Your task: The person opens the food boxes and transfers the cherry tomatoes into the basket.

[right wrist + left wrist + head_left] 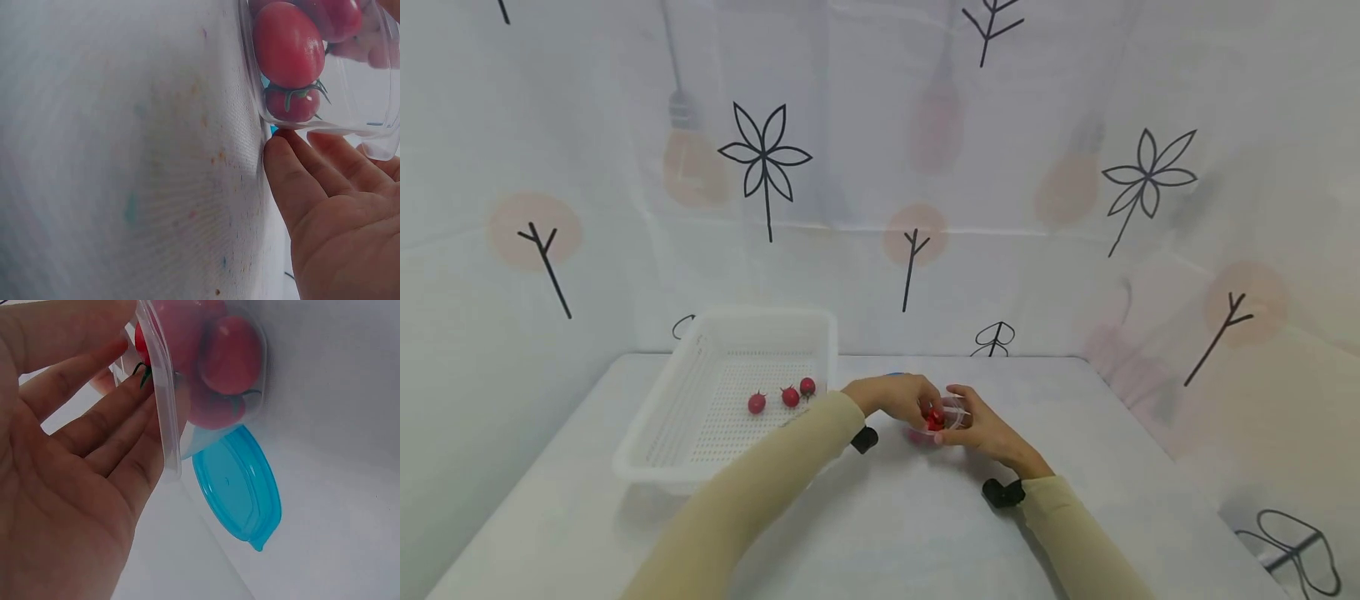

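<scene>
A clear plastic container [164,394] stands on the table with several red cherry tomatoes [231,355] inside. My left hand [904,397] reaches down into its open top, fingers bent round a cherry tomato [933,419] with a green stem; the fingertips are partly hidden. From the right side my right hand [988,433] holds the container, thumb at the near side and fingers at the far side. In the right wrist view, its fingers [337,169] lie against the container wall, and a small tomato [292,103] shows through the plastic.
A white perforated basket [658,417] stands left of the container, with three cherry tomatoes [790,397] on its floor. Behind the container lies a blue lid [237,484]. The white table [880,533] ends at a printed cloth backdrop [850,167].
</scene>
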`<state>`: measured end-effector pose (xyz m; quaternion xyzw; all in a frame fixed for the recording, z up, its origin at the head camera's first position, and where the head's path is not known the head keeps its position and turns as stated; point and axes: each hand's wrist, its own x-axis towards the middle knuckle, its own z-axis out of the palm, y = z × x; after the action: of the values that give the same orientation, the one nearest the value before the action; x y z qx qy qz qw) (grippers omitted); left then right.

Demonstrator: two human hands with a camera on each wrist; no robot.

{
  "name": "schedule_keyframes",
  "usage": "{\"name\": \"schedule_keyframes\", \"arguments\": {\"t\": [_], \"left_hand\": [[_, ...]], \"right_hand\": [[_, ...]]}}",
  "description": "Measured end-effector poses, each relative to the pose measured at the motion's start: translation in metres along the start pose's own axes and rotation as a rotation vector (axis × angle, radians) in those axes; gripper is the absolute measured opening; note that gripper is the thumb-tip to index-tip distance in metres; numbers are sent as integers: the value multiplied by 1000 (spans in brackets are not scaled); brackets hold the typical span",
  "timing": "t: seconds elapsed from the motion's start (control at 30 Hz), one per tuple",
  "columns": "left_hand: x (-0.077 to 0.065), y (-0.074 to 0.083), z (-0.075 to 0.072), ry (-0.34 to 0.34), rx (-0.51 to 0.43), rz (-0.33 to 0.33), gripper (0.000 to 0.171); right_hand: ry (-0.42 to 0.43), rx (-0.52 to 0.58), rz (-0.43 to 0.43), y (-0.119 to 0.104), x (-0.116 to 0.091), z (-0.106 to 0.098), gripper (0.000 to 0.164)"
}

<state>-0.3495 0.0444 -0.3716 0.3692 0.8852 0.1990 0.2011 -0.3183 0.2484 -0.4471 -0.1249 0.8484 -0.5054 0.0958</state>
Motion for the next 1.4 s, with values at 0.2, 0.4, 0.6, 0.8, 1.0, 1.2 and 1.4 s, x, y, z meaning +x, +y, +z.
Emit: {"name": "schedule_keyframes", "arguments": {"t": [0.2, 0.4, 0.6, 0.8, 1.0, 1.2, 1.4], "left_hand": [[2, 3, 2, -37, 15, 30, 34], [2, 2, 4, -37, 5, 18, 26], [3, 3, 4, -14, 6, 5, 20], [3, 3, 4, 21, 17, -7, 21], [3, 2, 3, 43, -19, -2, 20], [1, 5, -4, 68, -59, 28, 18], [-13, 12, -21, 132, -62, 34, 17]], "right_hand": [[0, 6, -9, 1, 0, 0, 99], [6, -4, 2, 2, 0, 0, 100], [4, -10, -4, 3, 1, 0, 99], [5, -17, -14, 4, 1, -1, 97], [2, -23, -2, 2, 0, -1, 96], [7, -29, 5, 2, 1, -2, 96], [9, -42, 13, 3, 1, -4, 97]]}}
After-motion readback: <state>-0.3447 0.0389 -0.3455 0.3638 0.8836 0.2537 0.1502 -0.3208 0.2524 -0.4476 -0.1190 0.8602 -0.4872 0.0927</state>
